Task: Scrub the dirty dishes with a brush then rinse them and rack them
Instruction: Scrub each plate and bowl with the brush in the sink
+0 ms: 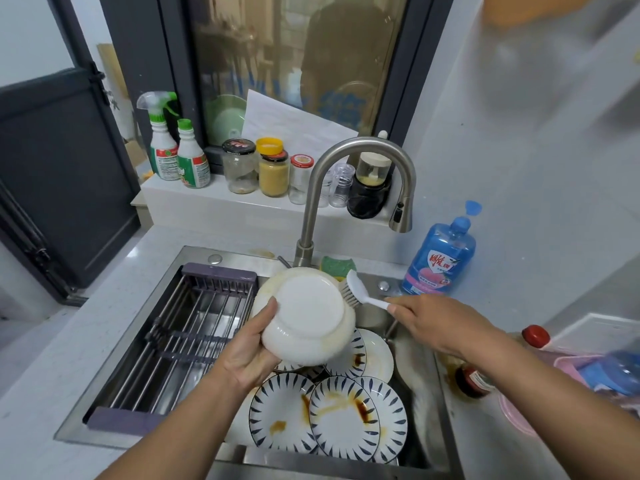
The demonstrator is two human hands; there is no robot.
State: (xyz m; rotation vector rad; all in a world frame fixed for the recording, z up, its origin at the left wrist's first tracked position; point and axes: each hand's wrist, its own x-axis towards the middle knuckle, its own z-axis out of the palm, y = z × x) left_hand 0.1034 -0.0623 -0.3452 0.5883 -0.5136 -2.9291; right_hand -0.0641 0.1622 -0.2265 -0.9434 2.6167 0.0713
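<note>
**Scrubbing step.** The left hand [242, 355] is gripping a white bowl [306, 313], underside up, over the sink [235, 258]. The right hand [433, 323] is gripping the brush [356, 289], whose bristles are touching the bowl's stained right rim. Turning the bowl so the strokes follow the rim is probably the best technique. Stained plates [343, 417] are lying just below and the faucet [363, 150] is standing close behind. The rack [194, 327] at the left is offering open room.
</note>
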